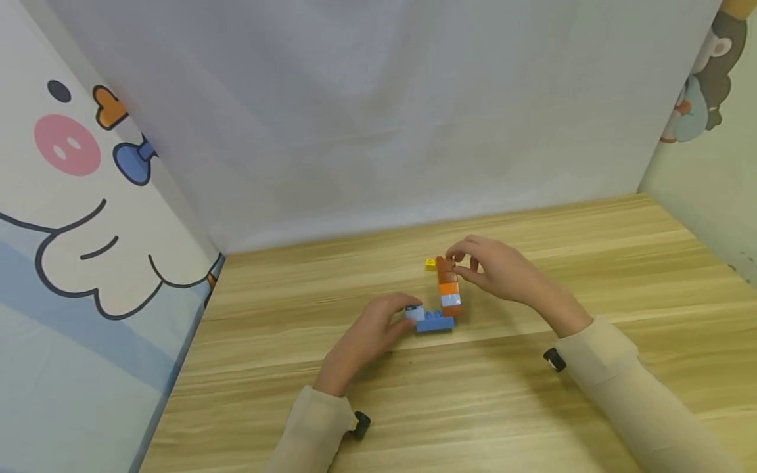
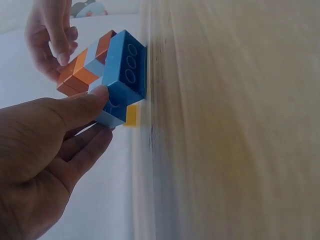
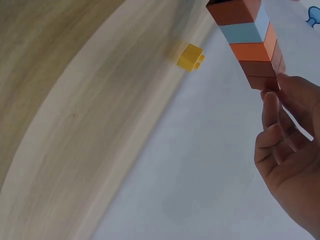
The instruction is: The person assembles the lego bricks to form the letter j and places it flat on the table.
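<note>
My left hand (image 1: 375, 325) pinches a light blue brick (image 1: 416, 314) between thumb and fingers. That brick sits at the left end of a longer blue brick (image 1: 434, 324), whose bare studs show beside it. Behind and to the right rises a tower of toy building bricks (image 3: 254, 52), with brown at the top, then orange, light blue and brown at the bottom. At the tower's top, my right hand (image 1: 499, 268) holds the uppermost brown brick with its thumb and fingertips. In the left wrist view, the blue brick (image 2: 120, 65) overlaps the tower's foot, so their contact is hidden.
A small yellow brick (image 1: 430, 265) lies on the wooden table (image 1: 284, 341) just behind and left of the tower. A pale curtain (image 1: 378, 131) hangs along the table's back edge. Cartoon-printed panels (image 1: 71, 217) stand at the sides.
</note>
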The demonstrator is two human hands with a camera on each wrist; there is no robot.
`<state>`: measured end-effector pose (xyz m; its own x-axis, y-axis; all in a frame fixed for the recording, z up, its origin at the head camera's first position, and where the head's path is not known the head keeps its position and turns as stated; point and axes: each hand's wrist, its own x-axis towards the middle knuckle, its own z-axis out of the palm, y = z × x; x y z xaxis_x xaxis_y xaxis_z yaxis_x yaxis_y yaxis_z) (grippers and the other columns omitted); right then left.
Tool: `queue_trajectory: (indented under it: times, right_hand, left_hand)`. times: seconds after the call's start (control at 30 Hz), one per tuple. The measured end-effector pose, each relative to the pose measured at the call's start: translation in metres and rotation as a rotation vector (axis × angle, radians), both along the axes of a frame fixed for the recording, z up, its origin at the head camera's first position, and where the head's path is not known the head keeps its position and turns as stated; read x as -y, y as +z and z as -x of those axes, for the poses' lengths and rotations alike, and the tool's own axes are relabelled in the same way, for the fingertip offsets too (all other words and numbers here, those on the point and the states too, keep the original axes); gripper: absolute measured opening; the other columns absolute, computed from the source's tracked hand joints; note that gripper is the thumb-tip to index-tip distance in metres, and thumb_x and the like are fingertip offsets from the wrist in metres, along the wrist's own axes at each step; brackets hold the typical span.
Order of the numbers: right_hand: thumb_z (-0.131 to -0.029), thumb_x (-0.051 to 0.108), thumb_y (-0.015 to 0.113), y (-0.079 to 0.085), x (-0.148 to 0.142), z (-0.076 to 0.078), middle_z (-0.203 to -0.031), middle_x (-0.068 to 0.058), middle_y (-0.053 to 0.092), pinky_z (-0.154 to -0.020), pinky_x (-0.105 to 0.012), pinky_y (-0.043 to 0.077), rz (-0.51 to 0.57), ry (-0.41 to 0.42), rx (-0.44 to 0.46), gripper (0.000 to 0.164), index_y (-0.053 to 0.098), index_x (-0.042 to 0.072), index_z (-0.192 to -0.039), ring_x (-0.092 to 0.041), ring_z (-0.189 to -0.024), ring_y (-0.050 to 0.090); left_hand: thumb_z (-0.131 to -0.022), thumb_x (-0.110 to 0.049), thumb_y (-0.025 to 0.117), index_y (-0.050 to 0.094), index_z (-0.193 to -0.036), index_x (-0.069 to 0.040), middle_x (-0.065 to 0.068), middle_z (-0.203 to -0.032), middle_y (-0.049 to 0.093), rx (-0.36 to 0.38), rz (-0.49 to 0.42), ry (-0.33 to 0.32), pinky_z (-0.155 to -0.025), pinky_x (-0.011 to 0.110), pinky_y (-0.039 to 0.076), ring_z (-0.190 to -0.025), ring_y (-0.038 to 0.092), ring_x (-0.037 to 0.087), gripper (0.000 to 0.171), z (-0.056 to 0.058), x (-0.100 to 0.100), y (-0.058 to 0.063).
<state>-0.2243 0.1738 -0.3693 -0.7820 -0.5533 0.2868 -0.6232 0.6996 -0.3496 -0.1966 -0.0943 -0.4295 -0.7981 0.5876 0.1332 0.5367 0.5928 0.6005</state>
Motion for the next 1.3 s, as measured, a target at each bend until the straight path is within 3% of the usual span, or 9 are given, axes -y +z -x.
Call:
queue_trajectory:
  times: [0.2, 0.37, 0.67, 0.93, 1.3]
  right_hand:
    - [-0.098, 0.01, 0.068, -0.006, 0.003, 0.014, -0.113, -0.012, 0.071, -0.081, -0.041, 0.059, 0.0, 0.016, 0.095, 0.027, 0.067, 0.002, -0.123, -0.022, -0.091, 0.067]
    - [-0.099, 0.011, 0.066, -0.016, 0.005, 0.022, -0.109, -0.013, 0.072, -0.08, -0.037, 0.059, -0.01, 0.031, 0.183, 0.027, 0.066, -0.001, -0.123, -0.021, -0.09, 0.068]
    - [-0.101, 0.007, 0.059, -0.03, 0.007, 0.031, -0.113, -0.016, 0.072, -0.089, -0.044, 0.058, -0.037, 0.04, 0.266, 0.026, 0.065, -0.004, -0.124, -0.027, -0.099, 0.068]
    - [-0.101, 0.004, 0.055, -0.039, 0.009, 0.033, -0.118, -0.019, 0.071, -0.095, -0.048, 0.057, -0.044, 0.046, 0.305, 0.025, 0.065, -0.004, -0.123, -0.033, -0.107, 0.067]
    - [-0.1, 0.005, 0.058, -0.038, 0.006, 0.036, -0.114, -0.017, 0.072, -0.09, -0.046, 0.058, -0.045, 0.032, 0.271, 0.024, 0.066, -0.002, -0.122, -0.029, -0.1, 0.069]
  left_hand:
    - [-0.1, -0.015, 0.065, 0.068, -0.13, -0.004, 0.011, -0.133, 0.07, -0.01, -0.015, -0.006, -0.108, 0.042, 0.053, -0.126, 0.065, 0.027, 0.032, -0.001, 0.003, 0.001]
    - [-0.1, -0.015, 0.063, 0.068, -0.13, -0.004, 0.012, -0.132, 0.07, 0.038, -0.021, 0.002, -0.104, 0.042, 0.055, -0.124, 0.067, 0.027, 0.032, -0.001, 0.005, 0.0]
    - [-0.102, -0.015, 0.061, 0.067, -0.129, -0.002, 0.013, -0.131, 0.071, 0.076, -0.024, -0.014, -0.101, 0.04, 0.057, -0.122, 0.068, 0.026, 0.031, 0.001, 0.01, -0.006]
    - [-0.102, -0.016, 0.061, 0.068, -0.127, -0.002, 0.013, -0.126, 0.072, 0.097, -0.041, -0.022, -0.096, 0.04, 0.058, -0.114, 0.07, 0.024, 0.029, -0.001, 0.013, -0.008]
    - [-0.103, -0.016, 0.06, 0.067, -0.128, -0.002, 0.014, -0.128, 0.072, 0.128, -0.023, -0.017, -0.099, 0.041, 0.057, -0.115, 0.069, 0.024, 0.029, -0.001, 0.013, -0.006]
